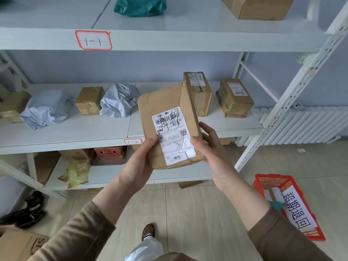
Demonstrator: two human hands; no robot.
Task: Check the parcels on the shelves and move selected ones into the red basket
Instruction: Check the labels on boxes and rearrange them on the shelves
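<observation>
I hold a flat brown cardboard parcel (163, 110) upright in front of the middle shelf, its white shipping label facing me. My left hand (139, 164) grips its lower left edge with the thumb on the label. My right hand (212, 151) grips the lower right edge, thumb on the label and fingers behind. The red basket (263, 182) stands on the floor at the lower right, with a white sign on its side and a parcel or two inside.
The middle shelf (75, 132) carries several brown boxes (235, 97) and two crumpled grey bags (118, 100). The top shelf has a green bag (140, 6) and a box. The lower shelf holds more parcels. A white radiator (301, 125) and the slanted shelf upright (293, 98) stand right.
</observation>
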